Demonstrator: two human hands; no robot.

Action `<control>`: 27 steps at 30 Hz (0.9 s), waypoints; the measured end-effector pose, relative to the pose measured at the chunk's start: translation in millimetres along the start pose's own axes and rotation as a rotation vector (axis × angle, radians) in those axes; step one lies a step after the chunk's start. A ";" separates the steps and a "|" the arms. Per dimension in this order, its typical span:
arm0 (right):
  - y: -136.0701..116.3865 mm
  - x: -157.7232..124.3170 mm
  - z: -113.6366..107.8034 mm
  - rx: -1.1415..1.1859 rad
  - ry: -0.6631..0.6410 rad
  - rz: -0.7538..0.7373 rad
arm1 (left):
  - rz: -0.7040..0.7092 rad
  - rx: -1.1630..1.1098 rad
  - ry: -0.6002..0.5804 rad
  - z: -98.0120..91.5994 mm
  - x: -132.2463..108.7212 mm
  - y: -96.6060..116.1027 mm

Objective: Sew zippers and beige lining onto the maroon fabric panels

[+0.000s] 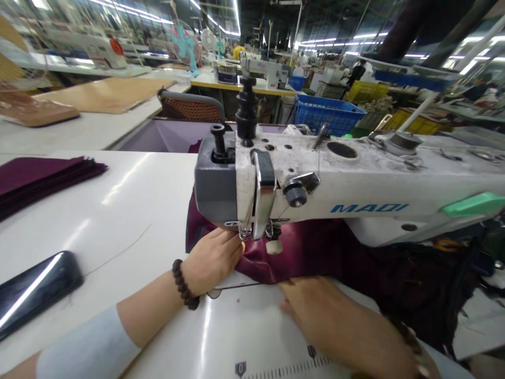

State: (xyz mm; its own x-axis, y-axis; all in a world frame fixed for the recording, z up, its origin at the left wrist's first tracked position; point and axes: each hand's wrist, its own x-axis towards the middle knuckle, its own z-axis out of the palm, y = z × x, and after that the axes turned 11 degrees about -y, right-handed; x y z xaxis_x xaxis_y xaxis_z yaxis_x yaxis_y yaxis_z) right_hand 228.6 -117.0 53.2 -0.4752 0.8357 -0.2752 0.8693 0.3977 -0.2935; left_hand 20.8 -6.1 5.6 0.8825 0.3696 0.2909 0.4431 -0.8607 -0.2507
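Note:
A white sewing machine stands across the table, its head over a piece of maroon fabric. My left hand, with a bead bracelet at the wrist, rests on the fabric just left of the needle, its fingertips tucked under the machine head. My right hand lies flat on the table with fingers stretched toward the fabric's near edge; it is slightly blurred.
A stack of maroon fabric pieces lies at the left edge of the white table. A black phone sits near the front left. A blue crate, a chair back and other workstations stand behind.

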 end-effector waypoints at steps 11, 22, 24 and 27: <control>0.3 48.2 1.8 -0.243 0.283 -0.003 | 0.032 -0.019 -0.010 -5.6 0.5 -0.4; -2.5 76.6 24.8 -0.201 0.304 0.054 | 0.023 -0.192 -0.229 -11.4 -5.8 0.3; 1.7 78.4 31.5 -0.176 0.298 0.029 | -0.026 -0.285 -0.334 -24.1 -8.1 -0.3; 6.1 77.2 35.2 -0.119 0.251 -0.010 | -0.121 -0.474 -0.452 -44.7 -9.1 -3.8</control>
State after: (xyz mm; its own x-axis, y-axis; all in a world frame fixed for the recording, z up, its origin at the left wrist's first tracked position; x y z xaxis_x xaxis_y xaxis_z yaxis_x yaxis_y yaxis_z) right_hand 192.4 -63.4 -2.0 -0.4479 0.8935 -0.0327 0.8818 0.4355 -0.1809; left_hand 4.0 -21.8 45.1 0.8559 0.4949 -0.1502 0.5170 -0.8264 0.2229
